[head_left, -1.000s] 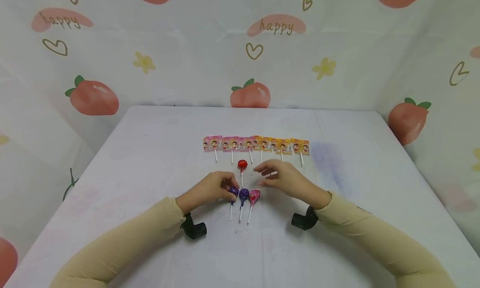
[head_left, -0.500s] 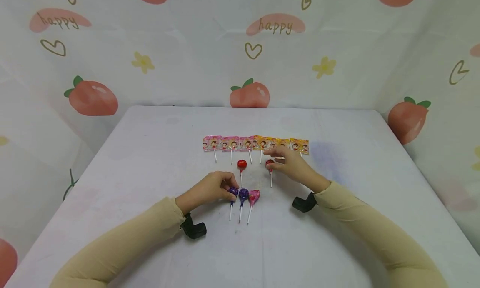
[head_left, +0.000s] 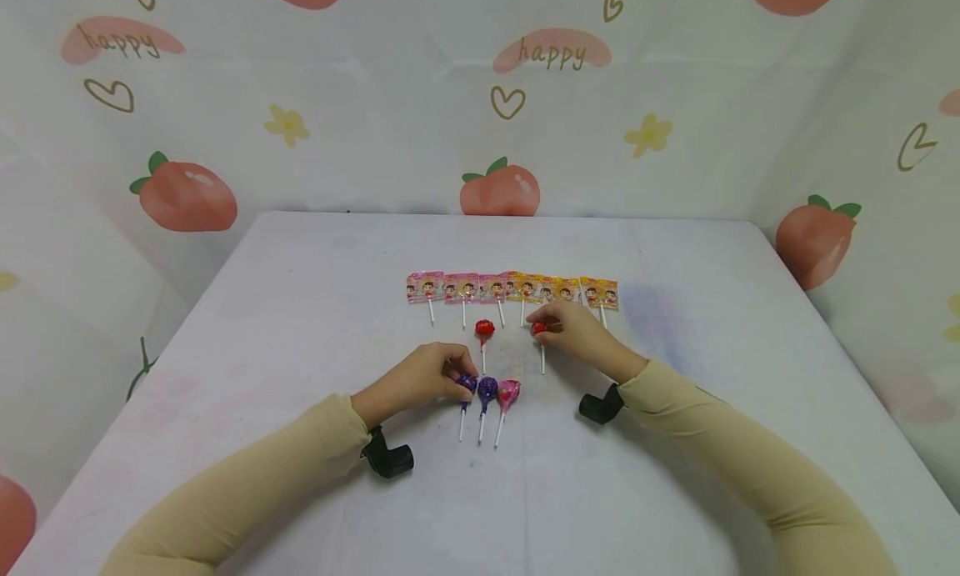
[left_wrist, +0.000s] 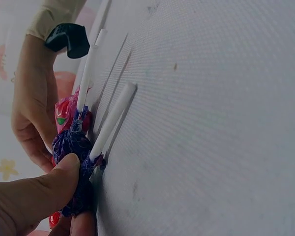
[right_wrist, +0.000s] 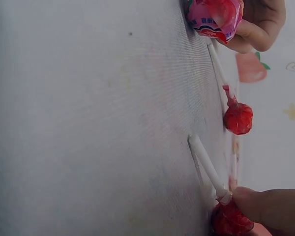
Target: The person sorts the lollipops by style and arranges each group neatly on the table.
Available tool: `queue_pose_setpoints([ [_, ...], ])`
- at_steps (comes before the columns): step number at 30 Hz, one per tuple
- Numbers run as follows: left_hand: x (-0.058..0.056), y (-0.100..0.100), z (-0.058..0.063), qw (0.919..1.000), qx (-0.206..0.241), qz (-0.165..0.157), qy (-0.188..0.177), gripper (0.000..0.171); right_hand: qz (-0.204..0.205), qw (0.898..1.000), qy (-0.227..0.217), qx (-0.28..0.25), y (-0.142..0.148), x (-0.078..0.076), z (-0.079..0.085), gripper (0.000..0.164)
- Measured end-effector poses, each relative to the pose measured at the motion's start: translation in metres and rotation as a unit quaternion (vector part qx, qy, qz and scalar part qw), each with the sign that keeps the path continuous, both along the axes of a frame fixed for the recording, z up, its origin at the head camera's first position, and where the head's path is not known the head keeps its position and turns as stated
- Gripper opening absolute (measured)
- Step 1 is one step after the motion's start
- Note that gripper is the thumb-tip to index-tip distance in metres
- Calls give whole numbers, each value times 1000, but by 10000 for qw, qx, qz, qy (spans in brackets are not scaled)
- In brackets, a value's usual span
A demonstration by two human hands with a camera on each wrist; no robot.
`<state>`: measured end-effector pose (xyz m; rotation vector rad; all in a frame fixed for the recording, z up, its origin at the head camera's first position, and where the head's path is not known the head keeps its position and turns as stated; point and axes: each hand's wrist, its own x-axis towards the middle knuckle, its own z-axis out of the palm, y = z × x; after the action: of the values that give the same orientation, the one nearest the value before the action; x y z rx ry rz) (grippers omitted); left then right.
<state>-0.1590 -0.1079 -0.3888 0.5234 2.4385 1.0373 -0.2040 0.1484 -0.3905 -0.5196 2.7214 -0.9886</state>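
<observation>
My left hand [head_left: 426, 374] pinches the head of a purple lollipop [left_wrist: 81, 194] lying on the table, thumb on its near side. Right beside it lies a second purple lollipop [head_left: 487, 390], then a pink one [head_left: 508, 393]. Farther right and back, my right hand [head_left: 579, 333] holds a red lollipop [right_wrist: 228, 216] by its wrapped head, the white stick pointing toward me. Between the two hands lies another red lollipop [head_left: 484, 329], touched by neither. The fingers of my right hand partly hide the head of the red lollipop they hold.
Behind the hands runs a row of flat-wrapped lollipops, pink packets [head_left: 461, 288] on the left and yellow packets [head_left: 562, 289] on the right. All lie on a white-covered table [head_left: 337, 267]. A patterned cloth [head_left: 375, 76] hangs at the back.
My right hand has shifted slightly right and back from the gap beside the red lollipop and now holds a second red one, uncovered from behind its fingers. My left hand stays put.
</observation>
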Motion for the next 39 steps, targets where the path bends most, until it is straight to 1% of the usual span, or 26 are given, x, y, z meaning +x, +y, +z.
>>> queue_pose_setpoints([
  [4,0,0,0,10000,13,-32,43,20,-74,10000,24,41,0,2,1,21],
  [7,0,-1,-1,10000,25,-63,67,19,-147,9999,14,-34,1,6,4,21],
  [12,1,-1,0,9999,57,-94,78,19,-366,9984,-53,-433,5,16,17,24],
  [14,1,0,0,9999,56,-79,64,19,-390,9974,-58,-596,6,20,23,24],
  [18,0,0,0,10000,3,-2,4,19,-356,9956,10,-865,9,29,33,25],
  [23,0,0,-1,10000,-32,58,-33,20,-272,9930,196,-1132,12,43,40,24],
  [27,0,0,-1,10000,-26,60,-16,19,-114,9921,314,-1211,12,55,39,23],
  [34,1,0,0,10000,-8,27,-7,20,125,9920,75,-1251,6,69,26,22],
  [39,1,0,0,10000,-13,50,0,20,313,9919,-117,-1224,3,73,12,20],
])
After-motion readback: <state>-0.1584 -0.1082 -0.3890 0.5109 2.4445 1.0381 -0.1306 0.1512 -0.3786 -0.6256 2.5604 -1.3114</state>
